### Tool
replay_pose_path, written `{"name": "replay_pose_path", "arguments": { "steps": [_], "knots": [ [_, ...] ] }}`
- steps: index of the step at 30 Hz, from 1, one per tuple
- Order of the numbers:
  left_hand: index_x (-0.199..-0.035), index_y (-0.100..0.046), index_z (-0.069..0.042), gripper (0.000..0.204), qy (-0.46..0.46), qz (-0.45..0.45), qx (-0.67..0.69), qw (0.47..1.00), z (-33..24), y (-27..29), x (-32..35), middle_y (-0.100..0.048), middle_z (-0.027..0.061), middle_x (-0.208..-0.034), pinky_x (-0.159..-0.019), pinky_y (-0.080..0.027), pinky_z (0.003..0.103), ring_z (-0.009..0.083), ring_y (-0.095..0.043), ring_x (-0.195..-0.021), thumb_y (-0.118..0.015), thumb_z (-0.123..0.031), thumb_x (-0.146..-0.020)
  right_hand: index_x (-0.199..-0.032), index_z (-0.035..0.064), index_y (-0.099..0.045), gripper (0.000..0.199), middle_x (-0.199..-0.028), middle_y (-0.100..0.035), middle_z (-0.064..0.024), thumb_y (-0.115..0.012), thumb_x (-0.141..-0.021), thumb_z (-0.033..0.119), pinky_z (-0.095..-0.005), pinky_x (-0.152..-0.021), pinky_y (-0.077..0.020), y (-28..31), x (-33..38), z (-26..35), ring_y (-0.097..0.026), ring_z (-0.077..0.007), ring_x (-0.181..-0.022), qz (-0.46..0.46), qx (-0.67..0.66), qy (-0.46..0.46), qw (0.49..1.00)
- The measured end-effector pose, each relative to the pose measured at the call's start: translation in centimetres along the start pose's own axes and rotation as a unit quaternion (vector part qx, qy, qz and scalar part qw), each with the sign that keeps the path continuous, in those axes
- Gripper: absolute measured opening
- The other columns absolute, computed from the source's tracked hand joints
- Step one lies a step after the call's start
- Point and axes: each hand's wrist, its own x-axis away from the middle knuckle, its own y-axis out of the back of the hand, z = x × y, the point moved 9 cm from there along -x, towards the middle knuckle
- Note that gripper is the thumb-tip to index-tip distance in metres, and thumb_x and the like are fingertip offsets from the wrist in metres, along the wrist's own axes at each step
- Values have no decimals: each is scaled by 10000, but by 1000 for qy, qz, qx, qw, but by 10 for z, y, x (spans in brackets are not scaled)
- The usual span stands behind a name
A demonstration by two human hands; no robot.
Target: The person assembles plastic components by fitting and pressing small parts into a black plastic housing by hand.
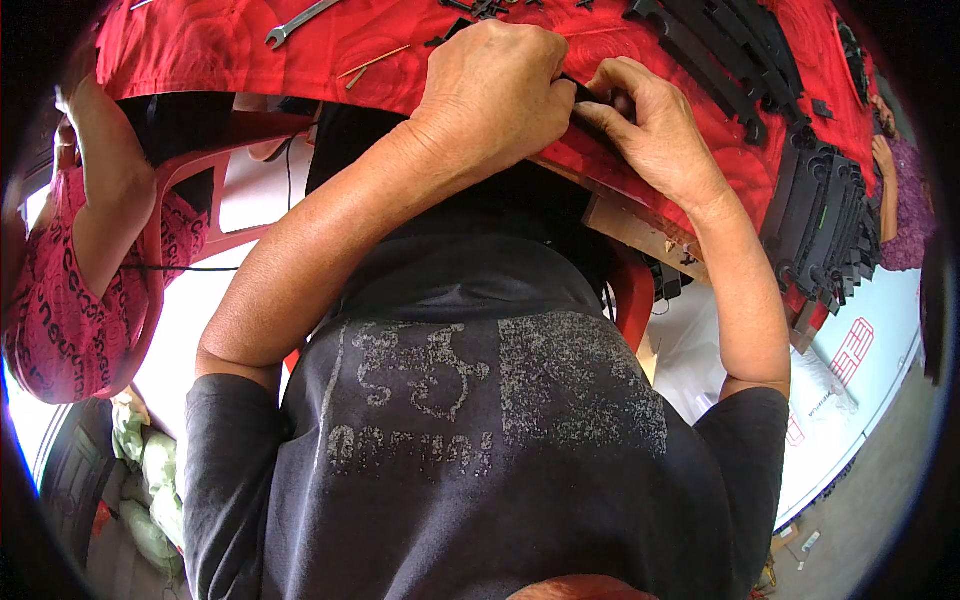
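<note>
The head view looks down at the person's two bare hands, which work close together at the near edge of a tabletop (220,55) covered in red patterned cloth. The left hand (495,85) is curled into a loose fist, its back turned up and its fingers mostly hidden; it grips one end of a small dark piece (577,88), which shows in the narrow gap between the two hands. The right hand (655,125) faces it with bent fingers, and its thumb and forefinger reach to the piece's other side; whether they pinch it cannot be told, and the shape of the piece is largely covered. To the left of the hands, two thin sticks (375,67) lie on the cloth near the edge, and a metal wrench (300,22) lies farther off. Small black parts (490,9) are scattered beyond the left hand. On the right, long black parts (700,65) lie side by side, and nearer the person a row of more black parts (822,205) crowds the tabletop's right side. The person wears a dark printed T-shirt (480,500). At the left, someone in a pink patterned garment (90,290) sits on a red plastic chair (155,235); at the far right, another person in a purple top (908,205) is partly visible.
</note>
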Motion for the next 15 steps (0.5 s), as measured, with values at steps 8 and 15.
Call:
{"name": "replay_pose_path", "arguments": {
  "steps": [8,15],
  "knots": [
    [-826,-693,-27,212,-29,-35,14,999,3,0,3,-665,173,-676,-596,-521,459,365,-679,-646,-716,-238,-832,-941,-16,-637,264,-885,-645,-153,-758,-864,205,-409,-731,-509,-2,-1,2,-655,-311,-793,2,18,-5,1000],
    [-821,-693,-22,198,-16,-29,29,999,4,0,4,-662,177,-670,-596,-523,456,365,-681,-642,-704,-220,-838,-902,-6,-647,270,-862,-649,-134,-777,-848,225,-398,-710,-512,-4,-3,-3,-662,-300,-773,-10,9,-15,1000]
  ]
}}
